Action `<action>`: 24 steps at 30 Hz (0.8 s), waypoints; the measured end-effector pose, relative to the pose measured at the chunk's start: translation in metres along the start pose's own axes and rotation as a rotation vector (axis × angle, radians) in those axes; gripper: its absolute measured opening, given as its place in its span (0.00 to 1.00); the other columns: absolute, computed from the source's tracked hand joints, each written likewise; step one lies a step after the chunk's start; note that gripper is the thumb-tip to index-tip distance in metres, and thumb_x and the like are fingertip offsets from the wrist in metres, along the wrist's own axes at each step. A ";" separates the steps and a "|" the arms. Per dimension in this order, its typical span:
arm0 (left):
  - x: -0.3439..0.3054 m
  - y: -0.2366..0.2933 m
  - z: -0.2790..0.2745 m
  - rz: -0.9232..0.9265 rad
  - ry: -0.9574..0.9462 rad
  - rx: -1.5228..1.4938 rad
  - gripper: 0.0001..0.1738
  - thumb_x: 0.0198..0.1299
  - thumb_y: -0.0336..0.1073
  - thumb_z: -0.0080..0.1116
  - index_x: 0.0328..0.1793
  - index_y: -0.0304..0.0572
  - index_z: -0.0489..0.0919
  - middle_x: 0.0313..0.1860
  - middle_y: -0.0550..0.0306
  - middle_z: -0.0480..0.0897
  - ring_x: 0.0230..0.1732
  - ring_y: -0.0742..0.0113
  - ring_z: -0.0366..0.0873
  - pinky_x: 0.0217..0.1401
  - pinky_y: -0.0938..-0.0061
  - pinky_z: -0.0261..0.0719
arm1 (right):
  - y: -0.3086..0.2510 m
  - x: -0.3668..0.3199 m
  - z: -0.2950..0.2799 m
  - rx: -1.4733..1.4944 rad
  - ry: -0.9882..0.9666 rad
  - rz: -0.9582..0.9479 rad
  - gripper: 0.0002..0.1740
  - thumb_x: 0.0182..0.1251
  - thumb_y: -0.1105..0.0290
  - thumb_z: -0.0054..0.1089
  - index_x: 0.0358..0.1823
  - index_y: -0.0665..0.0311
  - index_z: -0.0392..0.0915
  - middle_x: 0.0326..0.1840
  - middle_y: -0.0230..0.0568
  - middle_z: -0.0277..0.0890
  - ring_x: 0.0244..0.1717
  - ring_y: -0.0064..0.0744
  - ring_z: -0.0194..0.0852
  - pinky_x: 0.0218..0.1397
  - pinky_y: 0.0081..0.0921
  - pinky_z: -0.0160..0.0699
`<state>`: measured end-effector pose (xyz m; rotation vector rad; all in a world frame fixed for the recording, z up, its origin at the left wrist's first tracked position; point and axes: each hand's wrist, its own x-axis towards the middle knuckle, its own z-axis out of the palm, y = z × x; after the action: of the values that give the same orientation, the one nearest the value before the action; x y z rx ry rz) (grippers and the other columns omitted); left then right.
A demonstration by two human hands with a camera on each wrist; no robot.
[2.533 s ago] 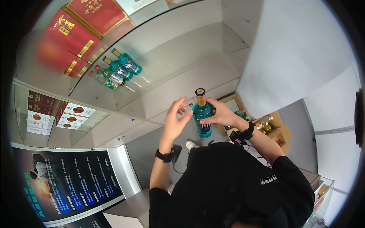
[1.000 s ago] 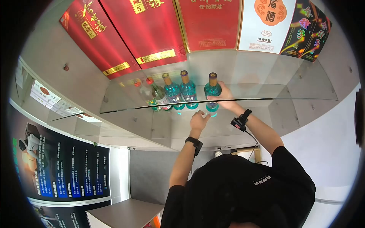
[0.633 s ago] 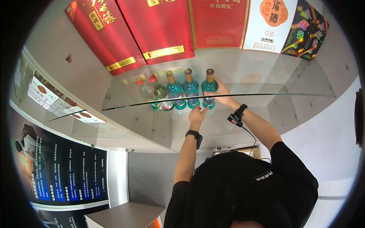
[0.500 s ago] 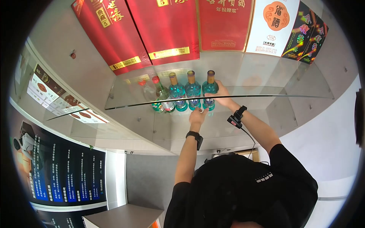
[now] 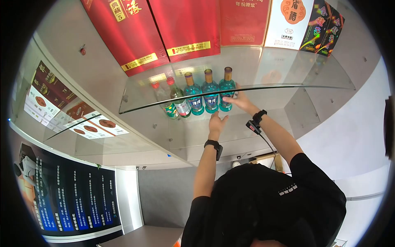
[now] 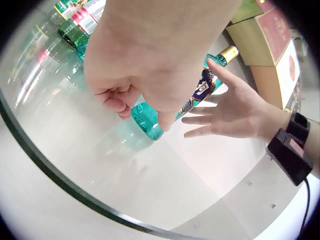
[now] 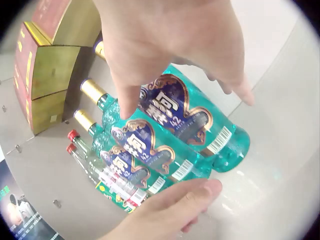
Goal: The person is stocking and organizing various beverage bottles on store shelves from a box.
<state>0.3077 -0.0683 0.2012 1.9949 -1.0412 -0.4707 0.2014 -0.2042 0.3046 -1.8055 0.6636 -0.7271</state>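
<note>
Three teal bottles with gold necks stand side by side; the rightmost bottle point(image 5: 226, 99) is beside my right hand point(image 5: 242, 103). In the left wrist view my right hand point(image 6: 235, 112) has its fingers spread next to that bottle point(image 6: 147, 120). The right wrist view has its thumb and fingers apart over the bottle point(image 7: 232, 147), gripping nothing. My left hand point(image 5: 215, 123) is low in front of the bottle bases, thumb apart, holding nothing. It appears below the bottles in the right wrist view point(image 7: 170, 210); contact there cannot be told.
Left of the teal bottles stand a green bottle point(image 5: 181, 103) and a clear bottle point(image 5: 164, 103), both red-capped. A glass shelf edge point(image 5: 263, 87) crosses in front of the bottles. Large red boxes point(image 5: 185, 29) and a white box point(image 5: 288, 24) stand above.
The third teal bottle has come from over the floor to the row and now stands close to the others. My right hand has loosened from it; my left hand has moved to the bottle bases.
</note>
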 end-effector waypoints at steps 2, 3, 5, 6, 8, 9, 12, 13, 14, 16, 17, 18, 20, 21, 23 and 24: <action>-0.010 0.004 -0.004 0.029 -0.057 0.056 0.39 0.53 0.57 0.68 0.63 0.35 0.75 0.61 0.40 0.76 0.63 0.43 0.73 0.63 0.55 0.73 | 0.016 -0.017 -0.001 -0.224 -0.058 0.064 0.71 0.40 0.39 0.78 0.75 0.79 0.47 0.73 0.73 0.53 0.77 0.60 0.51 0.77 0.41 0.56; -0.018 0.008 -0.007 0.043 -0.085 0.084 0.40 0.53 0.57 0.68 0.63 0.35 0.75 0.62 0.42 0.76 0.64 0.43 0.72 0.65 0.54 0.71 | 0.035 -0.029 -0.001 -0.419 -0.111 0.124 0.68 0.43 0.38 0.75 0.75 0.76 0.49 0.76 0.69 0.49 0.78 0.60 0.47 0.77 0.48 0.54; -0.047 0.023 -0.019 0.106 -0.108 0.208 0.40 0.53 0.57 0.68 0.65 0.36 0.74 0.67 0.43 0.71 0.69 0.44 0.66 0.70 0.51 0.64 | 0.041 -0.063 0.004 -0.681 -0.181 0.247 0.62 0.49 0.37 0.70 0.76 0.69 0.53 0.79 0.64 0.46 0.80 0.59 0.41 0.77 0.58 0.49; -0.058 0.026 -0.022 0.136 -0.121 0.272 0.40 0.53 0.56 0.68 0.66 0.36 0.73 0.70 0.44 0.69 0.72 0.45 0.63 0.73 0.49 0.61 | 0.017 -0.088 0.004 -0.745 -0.198 0.312 0.59 0.51 0.37 0.68 0.77 0.65 0.53 0.80 0.62 0.45 0.81 0.59 0.39 0.77 0.60 0.48; -0.072 -0.005 -0.002 0.365 0.065 0.322 0.43 0.54 0.60 0.66 0.68 0.37 0.72 0.72 0.44 0.67 0.74 0.46 0.59 0.76 0.47 0.53 | 0.009 -0.121 0.011 -0.869 -0.238 0.356 0.53 0.56 0.37 0.63 0.78 0.58 0.54 0.82 0.56 0.43 0.82 0.57 0.35 0.77 0.66 0.43; -0.084 -0.011 -0.001 0.474 0.149 0.345 0.44 0.54 0.62 0.65 0.69 0.38 0.71 0.73 0.45 0.66 0.76 0.47 0.58 0.78 0.45 0.50 | 0.017 -0.138 0.012 -0.930 -0.260 0.333 0.50 0.59 0.37 0.59 0.78 0.54 0.54 0.82 0.52 0.42 0.83 0.55 0.33 0.76 0.69 0.40; -0.089 -0.015 0.002 0.463 0.103 0.473 0.47 0.56 0.64 0.61 0.72 0.37 0.68 0.78 0.43 0.59 0.79 0.47 0.51 0.81 0.45 0.41 | 0.044 -0.170 0.016 -1.029 -0.201 0.178 0.44 0.66 0.37 0.52 0.78 0.51 0.55 0.84 0.45 0.40 0.84 0.52 0.31 0.77 0.70 0.34; -0.092 -0.009 -0.002 0.451 0.072 0.453 0.48 0.56 0.65 0.60 0.73 0.37 0.67 0.78 0.43 0.58 0.79 0.47 0.51 0.80 0.45 0.41 | 0.048 -0.173 0.016 -1.054 -0.159 0.111 0.43 0.67 0.37 0.50 0.78 0.50 0.55 0.84 0.44 0.40 0.84 0.51 0.31 0.77 0.69 0.32; -0.093 -0.004 -0.007 0.440 0.042 0.434 0.49 0.55 0.66 0.60 0.73 0.36 0.66 0.78 0.43 0.58 0.80 0.46 0.51 0.80 0.44 0.40 | 0.053 -0.175 0.015 -1.062 -0.159 0.114 0.43 0.68 0.36 0.48 0.78 0.50 0.56 0.84 0.43 0.41 0.84 0.50 0.31 0.78 0.69 0.32; -0.092 -0.002 -0.014 0.440 0.007 0.416 0.51 0.55 0.67 0.60 0.74 0.37 0.65 0.78 0.41 0.58 0.80 0.45 0.50 0.80 0.42 0.39 | 0.054 -0.173 0.016 -1.075 -0.152 0.122 0.41 0.69 0.36 0.46 0.78 0.48 0.56 0.84 0.42 0.41 0.84 0.48 0.32 0.78 0.68 0.31; -0.092 -0.002 -0.015 0.448 0.000 0.414 0.51 0.55 0.67 0.61 0.75 0.38 0.64 0.78 0.41 0.58 0.80 0.45 0.50 0.80 0.41 0.38 | 0.054 -0.173 0.016 -1.063 -0.139 0.119 0.41 0.69 0.36 0.46 0.78 0.48 0.56 0.84 0.42 0.41 0.84 0.48 0.32 0.78 0.67 0.31; -0.094 -0.002 -0.013 0.452 -0.007 0.410 0.51 0.54 0.67 0.62 0.76 0.39 0.63 0.78 0.40 0.58 0.80 0.44 0.50 0.80 0.41 0.38 | 0.052 -0.173 0.016 -1.053 -0.129 0.117 0.41 0.69 0.36 0.47 0.78 0.47 0.56 0.84 0.42 0.41 0.84 0.47 0.33 0.79 0.66 0.31; -0.097 0.002 -0.015 0.451 -0.035 0.409 0.52 0.53 0.66 0.63 0.76 0.39 0.62 0.79 0.39 0.57 0.80 0.44 0.49 0.80 0.41 0.38 | 0.052 -0.180 0.018 -1.038 -0.111 0.109 0.41 0.68 0.36 0.47 0.78 0.47 0.57 0.84 0.42 0.42 0.84 0.46 0.33 0.79 0.64 0.30; -0.096 0.003 -0.019 0.462 -0.042 0.419 0.53 0.53 0.66 0.64 0.76 0.39 0.62 0.79 0.39 0.57 0.80 0.44 0.49 0.80 0.41 0.37 | 0.051 -0.180 0.019 -1.034 -0.088 0.101 0.41 0.68 0.36 0.47 0.77 0.48 0.58 0.83 0.42 0.43 0.84 0.46 0.34 0.80 0.63 0.29; -0.094 0.002 -0.020 0.448 -0.069 0.437 0.53 0.52 0.65 0.65 0.76 0.39 0.62 0.79 0.39 0.55 0.81 0.44 0.48 0.80 0.41 0.38 | 0.052 -0.180 0.021 -0.991 -0.025 0.070 0.40 0.68 0.37 0.49 0.76 0.49 0.60 0.82 0.43 0.47 0.83 0.45 0.36 0.81 0.61 0.29; -0.094 0.003 -0.018 0.450 -0.091 0.447 0.53 0.52 0.65 0.65 0.76 0.39 0.62 0.80 0.39 0.55 0.81 0.44 0.48 0.80 0.41 0.38 | 0.053 -0.182 0.021 -0.954 0.010 0.050 0.40 0.68 0.38 0.50 0.75 0.51 0.62 0.81 0.44 0.50 0.83 0.45 0.38 0.81 0.59 0.29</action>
<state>0.2618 0.0153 0.2104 2.0331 -1.7181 -0.0859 0.0907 -0.0754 0.2173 -2.6213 1.1841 -0.3895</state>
